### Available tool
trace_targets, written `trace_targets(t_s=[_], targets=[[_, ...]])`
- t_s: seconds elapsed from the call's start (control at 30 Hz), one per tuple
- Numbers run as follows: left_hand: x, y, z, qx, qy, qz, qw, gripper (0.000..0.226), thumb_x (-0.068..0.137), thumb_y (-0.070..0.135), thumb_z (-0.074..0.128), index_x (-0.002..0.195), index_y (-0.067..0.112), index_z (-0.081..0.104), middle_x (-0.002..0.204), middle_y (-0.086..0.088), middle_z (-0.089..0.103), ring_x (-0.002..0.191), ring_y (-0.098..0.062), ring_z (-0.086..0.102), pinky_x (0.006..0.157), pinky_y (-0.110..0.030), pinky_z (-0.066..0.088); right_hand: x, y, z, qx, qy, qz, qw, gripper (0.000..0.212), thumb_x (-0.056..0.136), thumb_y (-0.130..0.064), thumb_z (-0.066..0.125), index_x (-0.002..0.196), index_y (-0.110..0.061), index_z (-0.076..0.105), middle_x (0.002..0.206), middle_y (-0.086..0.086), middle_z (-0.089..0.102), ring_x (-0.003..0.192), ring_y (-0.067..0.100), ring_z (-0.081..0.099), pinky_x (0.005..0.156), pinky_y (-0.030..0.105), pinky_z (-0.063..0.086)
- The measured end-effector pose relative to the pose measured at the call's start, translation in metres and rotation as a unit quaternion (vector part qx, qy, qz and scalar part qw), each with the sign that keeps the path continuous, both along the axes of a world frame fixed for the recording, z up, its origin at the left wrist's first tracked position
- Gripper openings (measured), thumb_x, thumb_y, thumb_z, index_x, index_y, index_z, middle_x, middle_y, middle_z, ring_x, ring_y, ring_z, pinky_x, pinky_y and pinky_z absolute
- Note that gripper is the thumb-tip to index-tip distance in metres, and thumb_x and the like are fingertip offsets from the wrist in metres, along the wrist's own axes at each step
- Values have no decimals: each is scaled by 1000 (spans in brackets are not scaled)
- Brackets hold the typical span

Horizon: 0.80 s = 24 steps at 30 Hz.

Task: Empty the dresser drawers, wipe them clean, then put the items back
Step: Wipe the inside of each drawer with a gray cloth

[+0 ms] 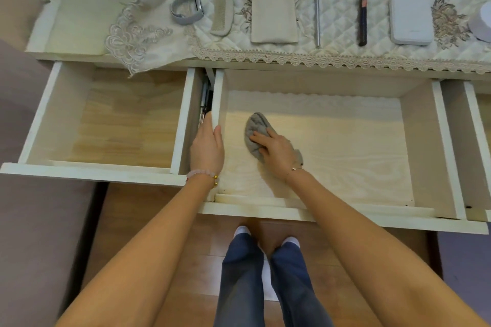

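Two dresser drawers stand pulled out with nothing inside. My right hand [273,152] presses a grey cloth [255,129] flat on the floor of the middle drawer [345,156], near its left side. My left hand [207,147] grips the top of that drawer's left wall [216,98], fingers curled over the edge. The left drawer [119,119] has a bare wooden bottom. On the dresser top lie a grey watch band [186,9], a comb [221,14], a beige pouch [273,10], a thin metal pen [317,16], a dark tube [362,20] and a white box [410,18].
A quilted lace-edged runner [332,42] covers the dresser top. A third drawer [478,114] shows partly at the right edge. A round white object [482,24] sits at the far right. My legs and socked feet [265,241] stand on the wooden floor below the drawers.
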State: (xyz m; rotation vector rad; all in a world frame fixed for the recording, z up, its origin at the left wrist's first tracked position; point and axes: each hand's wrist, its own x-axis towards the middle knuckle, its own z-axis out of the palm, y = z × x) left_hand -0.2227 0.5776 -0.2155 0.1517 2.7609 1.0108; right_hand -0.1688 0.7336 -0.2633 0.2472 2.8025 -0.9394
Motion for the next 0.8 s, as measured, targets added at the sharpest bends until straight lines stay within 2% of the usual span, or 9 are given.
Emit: trace_targets(t_s=[0.07,0.13,0.2,0.33,0.5,0.57,0.63,0.7,0.8], targets=[[0,0,0,-8,-2,0,1000,46,102,27,30,145,14,27,143,-7,43,127,-26,45,98,-35,39,4,13,-3,31,1,33,999,42,92,-19,52,133,-25,50,143,3,45,133,28,38,103,38,33],[0,0,0,-12,1,-4,1000,46,102,27,30,145,13,27,144,-7,41,127,-26,44,98,-36,39,7,23,-5,74,-11,64,995,45,93,-31,49,138,-32,42,146,-10,39,139,15,28,109,39,24],[-1,-1,-2,-14,5,-13,1000,45,102,26,29,145,13,27,144,-6,41,127,-25,44,96,-36,40,9,25,-5,83,-17,74,994,48,93,-38,49,139,-34,38,147,-15,35,140,12,24,112,44,20],[-5,-2,-9,-12,2,-18,1000,45,102,28,27,144,14,28,141,-6,44,124,-24,47,93,-37,42,12,19,-12,75,24,60,995,52,87,-35,60,136,-26,45,144,-11,41,138,19,32,107,40,32],[-5,-4,-9,1,-4,-19,1000,43,101,28,28,142,14,31,135,-6,49,118,-24,51,90,-38,46,18,11,-11,60,60,-40,996,38,86,-21,62,124,-21,59,132,-4,57,124,27,48,87,47,48],[-5,-5,-8,11,-8,-22,1000,43,101,27,29,143,14,31,137,-6,48,122,-24,48,93,-37,44,19,11,-7,19,50,-96,994,39,88,-19,59,127,-19,56,127,2,60,117,28,52,86,43,49],[-5,-5,-5,14,-24,-22,999,45,102,27,29,145,13,28,143,-5,42,129,-23,42,99,-35,39,21,14,6,-58,33,-181,981,41,90,-18,57,130,-16,52,121,7,62,108,25,56,86,32,46],[-6,-4,-1,18,-41,-24,999,46,102,26,29,146,12,26,146,-5,39,132,-22,38,102,-33,35,27,20,27,-157,26,-264,951,38,90,-18,57,128,-13,54,116,7,63,102,20,57,82,22,43],[-6,-8,8,28,-57,-28,998,46,102,24,32,146,12,26,146,-6,38,133,-23,37,104,-33,34,40,32,62,-251,64,-324,910,30,90,-14,58,119,-12,58,107,4,63,97,17,59,79,21,48]])
